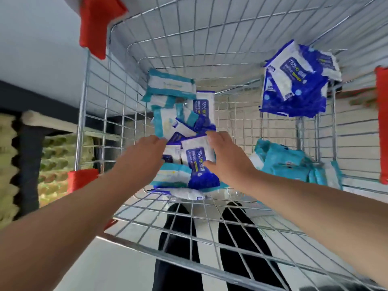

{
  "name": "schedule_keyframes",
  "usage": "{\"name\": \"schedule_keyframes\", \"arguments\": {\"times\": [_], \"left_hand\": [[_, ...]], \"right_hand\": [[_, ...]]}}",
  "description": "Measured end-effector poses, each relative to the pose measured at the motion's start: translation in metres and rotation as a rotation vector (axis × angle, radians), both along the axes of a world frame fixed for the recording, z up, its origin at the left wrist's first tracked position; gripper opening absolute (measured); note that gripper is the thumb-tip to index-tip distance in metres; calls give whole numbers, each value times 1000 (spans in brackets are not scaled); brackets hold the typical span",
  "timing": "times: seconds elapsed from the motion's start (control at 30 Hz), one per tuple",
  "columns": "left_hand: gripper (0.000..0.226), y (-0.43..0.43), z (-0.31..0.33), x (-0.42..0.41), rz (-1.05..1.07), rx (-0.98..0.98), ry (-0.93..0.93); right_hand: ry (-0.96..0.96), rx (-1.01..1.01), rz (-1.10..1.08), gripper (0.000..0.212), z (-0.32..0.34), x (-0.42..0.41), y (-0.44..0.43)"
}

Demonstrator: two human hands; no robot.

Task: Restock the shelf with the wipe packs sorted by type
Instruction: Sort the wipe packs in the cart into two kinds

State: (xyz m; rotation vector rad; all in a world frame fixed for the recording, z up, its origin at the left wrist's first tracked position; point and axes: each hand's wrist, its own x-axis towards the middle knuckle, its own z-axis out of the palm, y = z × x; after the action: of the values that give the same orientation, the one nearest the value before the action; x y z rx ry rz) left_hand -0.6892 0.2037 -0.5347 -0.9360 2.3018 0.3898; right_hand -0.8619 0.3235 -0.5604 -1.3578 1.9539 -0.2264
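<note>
A mixed heap of teal-and-white wipe packs (pixel 170 86) and blue-and-white wipe packs lies on the wire shelf (pixel 210 234) at centre. My right hand (pixel 227 152) grips a blue-and-white pack (pixel 197 157) at the front of the heap, thumb under it. My left hand (pixel 144 153) reaches into the heap's left side with its fingers among the packs; what they hold is hidden. A sorted stack of blue packs (pixel 294 85) sits at the upper right. A sorted stack of teal packs (pixel 289 164) lies at the lower right.
Wire mesh walls (pixel 100 114) close in the shelf at the left, back and right, with red plastic corner joints (pixel 94 28). Green-and-cream goods (pixel 60 160) sit on a neighbouring shelf to the left. A person's dark trouser legs (pixel 178 248) show through the mesh below.
</note>
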Motion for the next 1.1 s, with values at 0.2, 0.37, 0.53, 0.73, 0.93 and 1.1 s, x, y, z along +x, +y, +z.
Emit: {"name": "schedule_keyframes", "arguments": {"times": [0.2,0.37,0.53,0.73,0.93,1.1], "left_hand": [[22,-12,-8,-3,-50,-23,-33],[18,-16,-2,-1,174,61,161],[15,-28,13,-13,231,19,172],[18,-37,44,-58,360,-1,334],[21,-26,59,-140,491,-6,582],[18,-14,53,-200,633,8,763]], "right_hand": [[-216,2,-301,38,-15,5,-8],[-194,14,-352,15,-24,3,-7],[-253,-35,-492,11,-11,-20,-12],[-214,-133,-648,12,26,-86,-12],[-333,-252,-1038,11,40,-167,6],[-802,-474,-1417,31,43,-231,10]]}}
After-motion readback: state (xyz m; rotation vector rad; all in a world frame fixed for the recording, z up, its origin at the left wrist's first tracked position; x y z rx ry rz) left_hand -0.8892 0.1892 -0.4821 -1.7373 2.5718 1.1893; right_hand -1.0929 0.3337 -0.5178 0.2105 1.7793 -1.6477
